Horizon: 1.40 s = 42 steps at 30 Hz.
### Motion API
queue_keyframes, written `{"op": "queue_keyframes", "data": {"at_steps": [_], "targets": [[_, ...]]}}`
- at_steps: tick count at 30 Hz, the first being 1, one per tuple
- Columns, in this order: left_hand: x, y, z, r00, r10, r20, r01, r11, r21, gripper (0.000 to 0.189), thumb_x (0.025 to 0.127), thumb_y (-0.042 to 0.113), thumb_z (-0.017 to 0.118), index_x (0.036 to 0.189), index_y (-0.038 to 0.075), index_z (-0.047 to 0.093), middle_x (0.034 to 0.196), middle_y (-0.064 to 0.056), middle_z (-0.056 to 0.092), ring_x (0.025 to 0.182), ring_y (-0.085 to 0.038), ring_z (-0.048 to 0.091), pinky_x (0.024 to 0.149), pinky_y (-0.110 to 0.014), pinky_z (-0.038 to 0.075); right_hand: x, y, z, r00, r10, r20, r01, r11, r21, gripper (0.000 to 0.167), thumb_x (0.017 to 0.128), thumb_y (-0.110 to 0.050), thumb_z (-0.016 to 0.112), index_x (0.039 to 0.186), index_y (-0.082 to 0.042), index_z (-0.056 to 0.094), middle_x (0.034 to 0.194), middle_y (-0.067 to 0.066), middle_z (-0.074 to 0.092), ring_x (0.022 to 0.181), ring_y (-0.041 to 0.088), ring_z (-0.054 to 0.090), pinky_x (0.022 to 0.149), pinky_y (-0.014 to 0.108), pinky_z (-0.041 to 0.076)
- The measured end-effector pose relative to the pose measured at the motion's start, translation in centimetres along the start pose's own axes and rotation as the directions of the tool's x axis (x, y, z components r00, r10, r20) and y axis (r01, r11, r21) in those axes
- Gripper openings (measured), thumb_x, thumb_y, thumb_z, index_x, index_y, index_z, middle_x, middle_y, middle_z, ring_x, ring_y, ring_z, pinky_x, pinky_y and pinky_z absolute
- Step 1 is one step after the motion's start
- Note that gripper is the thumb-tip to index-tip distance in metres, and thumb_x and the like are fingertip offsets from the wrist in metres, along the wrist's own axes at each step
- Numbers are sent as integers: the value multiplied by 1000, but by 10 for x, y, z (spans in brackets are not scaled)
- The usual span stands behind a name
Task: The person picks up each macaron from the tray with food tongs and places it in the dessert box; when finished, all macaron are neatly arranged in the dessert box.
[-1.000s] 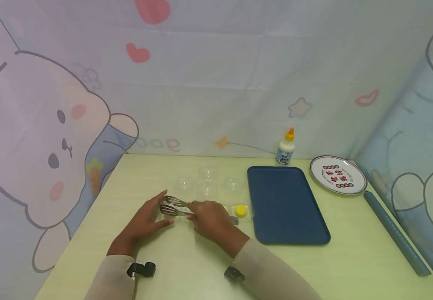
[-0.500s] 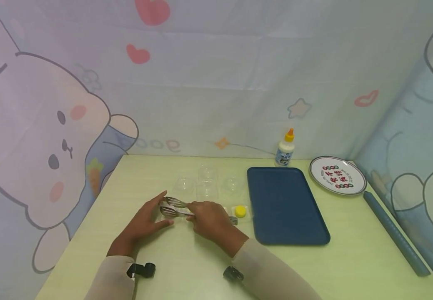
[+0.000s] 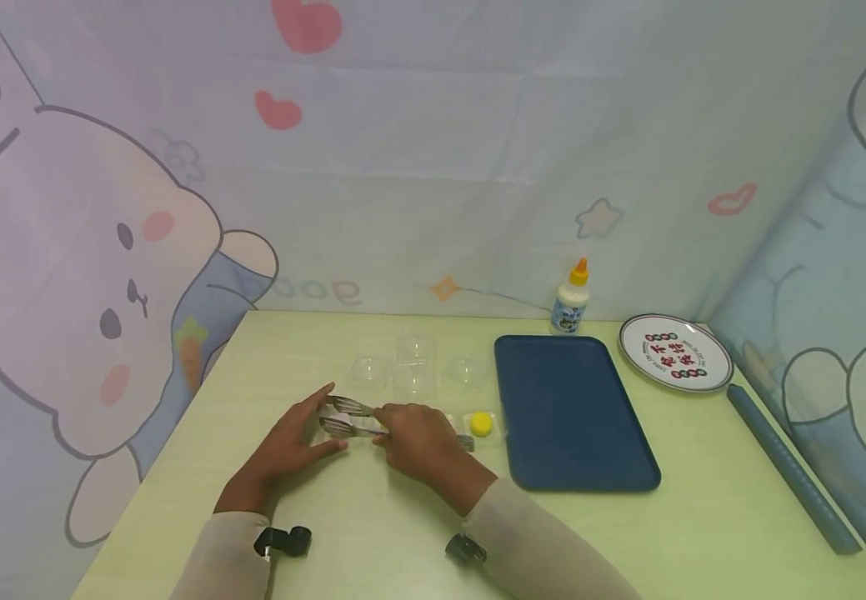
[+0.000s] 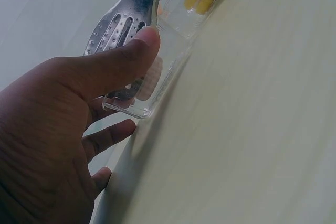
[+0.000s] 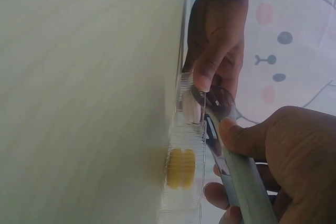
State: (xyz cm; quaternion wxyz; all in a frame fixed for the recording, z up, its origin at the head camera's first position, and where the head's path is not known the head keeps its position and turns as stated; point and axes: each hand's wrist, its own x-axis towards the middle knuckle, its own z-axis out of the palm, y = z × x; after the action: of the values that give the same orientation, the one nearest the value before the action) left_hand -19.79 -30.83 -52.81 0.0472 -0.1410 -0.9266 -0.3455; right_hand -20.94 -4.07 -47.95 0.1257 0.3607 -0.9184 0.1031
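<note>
My left hand (image 3: 290, 437) holds the end of a clear plastic box (image 4: 176, 40), thumb on the near side and fingers behind. My right hand (image 3: 417, 437) grips metal tongs (image 3: 338, 427) with slotted heads, which reach left into the box's end compartment. A pale pink ridged round piece (image 5: 192, 107) sits in that compartment, beside the tongs' heads; whether they touch it I cannot tell. In the neighbouring compartment stands a yellow ridged piece (image 5: 181, 169). Another yellow round piece (image 3: 481, 424) shows at the right end of the row, right of my right hand, which hides part of the row.
Several clear domed plastic covers (image 3: 415, 381) lie behind the hands. To the right is a dark blue tray (image 3: 575, 408), with a white glue bottle (image 3: 569, 307) behind it. Farther right are a printed plate (image 3: 676, 352) and a long grey bar (image 3: 793, 467).
The tongs' two heads stand slightly farther apart than a second ago, and a bit of the pale piece shows between them. Both hands have stayed almost still.
</note>
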Motion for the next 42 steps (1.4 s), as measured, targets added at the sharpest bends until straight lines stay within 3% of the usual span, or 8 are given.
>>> {"op": "queue_keyframes", "data": {"at_steps": [17,23,31,35,42], "targets": [[2,-2,1,1000,-1,-7,1,1000,5,101,92,38,89,171,9,33,157,-19,60,154,-53,45,124,-77,34,-9,7,-3,997,48,-60,-42,995,91,30,101,-32,80,127,-18,78,114,-7,83,92,16,80,70,35,63],[3,-1,2,1000,20,-20,-19,1000,24,99,92,36,89,169,5,35,154,-19,63,150,-51,50,123,-75,37,-22,22,-11,989,103,-105,-85,983,163,36,99,-30,82,131,-16,77,122,-3,83,104,20,82,79,40,66],[0,-1,2,1000,21,-19,-21,1000,23,99,92,35,89,170,5,35,153,-18,64,150,-50,51,124,-73,36,-46,53,-19,961,248,-124,-217,951,222,42,96,-31,84,136,-20,77,130,1,81,114,28,81,85,48,66],[0,-1,2,999,35,-18,-34,999,25,99,92,34,88,169,4,35,153,-19,64,150,-50,51,124,-73,37,-59,70,-22,943,295,-154,-252,936,246,42,95,-28,85,134,-15,78,130,6,81,116,33,80,91,52,65],[0,0,0,999,52,-15,-51,997,54,98,94,36,86,169,3,34,153,-20,64,149,-51,52,122,-74,38,-84,99,-32,917,338,-211,-282,925,255,43,91,-25,89,131,-13,80,126,9,82,110,35,81,86,55,65]]}}
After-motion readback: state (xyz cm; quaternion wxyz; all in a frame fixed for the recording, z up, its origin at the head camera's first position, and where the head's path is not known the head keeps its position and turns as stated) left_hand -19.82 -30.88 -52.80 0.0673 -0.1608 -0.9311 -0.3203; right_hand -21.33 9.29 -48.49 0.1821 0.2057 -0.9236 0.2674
